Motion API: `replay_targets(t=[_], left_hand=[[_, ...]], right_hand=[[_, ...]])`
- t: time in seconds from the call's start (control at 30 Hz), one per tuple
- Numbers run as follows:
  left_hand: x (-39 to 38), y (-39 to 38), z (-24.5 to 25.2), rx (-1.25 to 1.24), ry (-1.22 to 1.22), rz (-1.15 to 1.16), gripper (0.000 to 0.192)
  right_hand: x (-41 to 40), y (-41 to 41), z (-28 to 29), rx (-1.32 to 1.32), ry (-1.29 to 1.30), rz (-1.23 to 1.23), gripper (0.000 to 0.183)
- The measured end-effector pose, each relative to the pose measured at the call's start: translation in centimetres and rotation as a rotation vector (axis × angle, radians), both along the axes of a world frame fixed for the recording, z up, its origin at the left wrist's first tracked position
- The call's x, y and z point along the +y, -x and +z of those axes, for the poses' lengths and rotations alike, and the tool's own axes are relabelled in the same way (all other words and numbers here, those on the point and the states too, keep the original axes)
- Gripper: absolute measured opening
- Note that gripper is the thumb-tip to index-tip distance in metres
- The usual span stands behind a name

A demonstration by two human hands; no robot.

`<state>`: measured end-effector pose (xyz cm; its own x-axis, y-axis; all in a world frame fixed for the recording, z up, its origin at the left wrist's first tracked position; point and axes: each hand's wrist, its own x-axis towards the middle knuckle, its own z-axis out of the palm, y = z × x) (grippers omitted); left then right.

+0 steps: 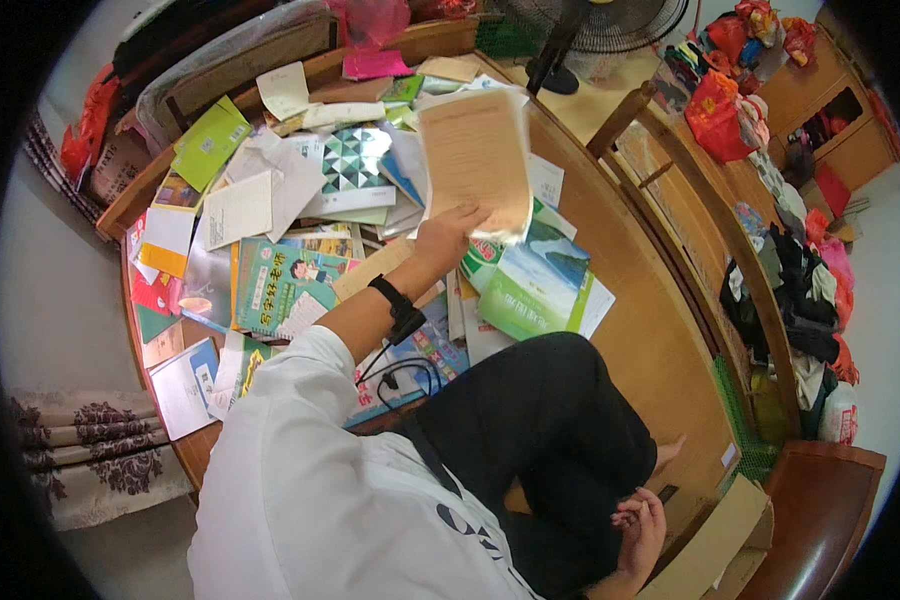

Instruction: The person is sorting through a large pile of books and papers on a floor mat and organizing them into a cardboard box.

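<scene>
My left hand [450, 236], with a black band on its wrist, grips the lower edge of a brownish printed sheet or thin booklet [476, 154]. It is lifted over a wide, loose pile of books and papers. Under and beside that hand are a green and blue book with a landscape cover [536, 281] and a teal workbook with a cartoon figure [285, 285]. Near my knee, to the lower right, my right hand [641, 529] rests half curled and appears to hold nothing.
A patterned green and white book [356, 169] and a lime-green booklet [210, 142] lie farther back on the wooden platform [645, 300]. A black cable [409, 375] hangs from the wristband. A cardboard box [712, 540], wooden rail [727, 217] and standing fan [607, 22] are around me.
</scene>
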<state>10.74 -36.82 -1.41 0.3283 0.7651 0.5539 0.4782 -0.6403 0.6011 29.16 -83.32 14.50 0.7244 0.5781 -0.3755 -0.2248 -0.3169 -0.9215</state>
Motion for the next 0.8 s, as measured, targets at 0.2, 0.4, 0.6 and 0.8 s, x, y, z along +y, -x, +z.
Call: replay_targets(t=[0.2, 0.4, 0.6, 0.8], left_hand=[[-5.4, 1.8, -5.4, 0.598, -0.07, -0.586, 0.052], [-5.3, 2.0, -2.9, 0.41, 0.195, -0.672, 0.057], [4.4, 5.4, -6.2, -0.348, 0.409, 0.582, 0.046], [11.0, 5.3, -8.4, -0.388, 0.845, 0.563, 0.051]], right_hand=[[0.0, -0.1, -0.1, 0.049, 0.029, -0.007, 0.028], [0.1, -0.6, 0.4, 0.007, 0.024, 0.007, 0.03], [0.2, -1.2, 0.3, 0.012, 0.033, -0.014, 0.029], [0.1, -2.1, 0.1, 0.017, 0.107, 0.012, 0.03]])
